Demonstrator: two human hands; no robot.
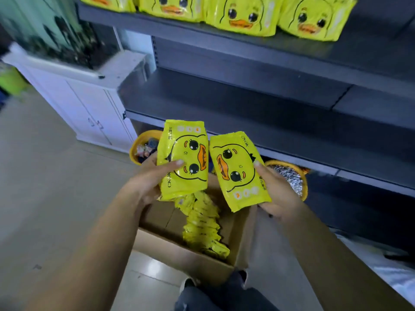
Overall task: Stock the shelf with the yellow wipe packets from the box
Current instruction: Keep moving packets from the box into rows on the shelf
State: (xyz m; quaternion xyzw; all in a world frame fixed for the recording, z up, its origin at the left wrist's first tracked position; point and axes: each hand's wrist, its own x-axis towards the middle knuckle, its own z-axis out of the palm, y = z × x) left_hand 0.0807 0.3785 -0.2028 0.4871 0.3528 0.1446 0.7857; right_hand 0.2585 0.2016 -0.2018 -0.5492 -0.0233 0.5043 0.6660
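While my left hand [146, 180] and right hand [278, 194] are each pinching a glossy packet [183, 162] (twelve o'clock shelf [224, 90] waiting), I'm risking slips.

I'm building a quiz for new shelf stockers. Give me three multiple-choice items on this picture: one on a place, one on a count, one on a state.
1. Where does the cardboard box stand?
A on the floor below the hands
B on the top shelf
C on the white cabinet

2. How many packets are held?
A one
B two
C four

3. The middle shelf is:
A full
B bare
C half stocked

Answers: 1 A, it sits on the floor under the arms. 2 B, the left hand grips one packet and the right hand another packet. 3 B, nothing lies on it.
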